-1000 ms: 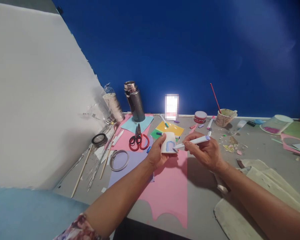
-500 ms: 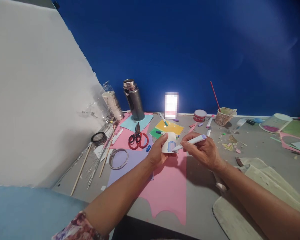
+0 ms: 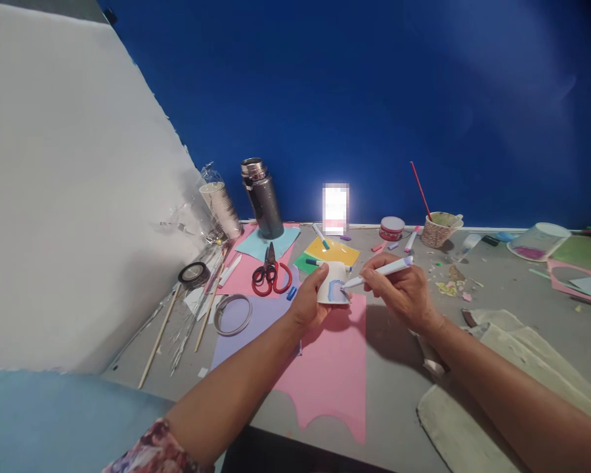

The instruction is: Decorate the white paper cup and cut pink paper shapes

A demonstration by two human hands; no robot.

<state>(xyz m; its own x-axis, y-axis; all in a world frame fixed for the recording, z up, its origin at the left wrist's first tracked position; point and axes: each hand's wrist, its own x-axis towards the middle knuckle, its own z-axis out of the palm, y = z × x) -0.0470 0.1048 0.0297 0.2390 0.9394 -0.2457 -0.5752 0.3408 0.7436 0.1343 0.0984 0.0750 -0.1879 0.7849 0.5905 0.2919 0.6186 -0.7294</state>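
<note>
My left hand [image 3: 311, 295] is closed round a small white paper cup [image 3: 326, 272], thumb on its near side. A blue arch-shaped outline with pale lilac colouring inside shows on the cup's wall. Pinched in my right hand [image 3: 401, 289] is a white marker [image 3: 387, 268] with a lilac end, its tip at the right side of the drawing. Below the cup lies a sheet of pink paper [image 3: 335, 368] with a scalloped edge. Red-handled scissors [image 3: 272, 272] and a blue marker cap [image 3: 291, 293] are left of my left hand.
Behind the scissors stands a dark steel flask [image 3: 264, 203], beside stacked paper cups [image 3: 221, 209]. A tape roll [image 3: 233, 315] and wooden sticks [image 3: 160, 336] lie left. A cup with a red stick [image 3: 440, 231] stands at the back right; a pale cloth [image 3: 512, 387] lies under my right forearm.
The marker tip has moved slightly up from the bottom of the drawing to its right side, and the marker lies flatter. My left hand still holds the cup.
</note>
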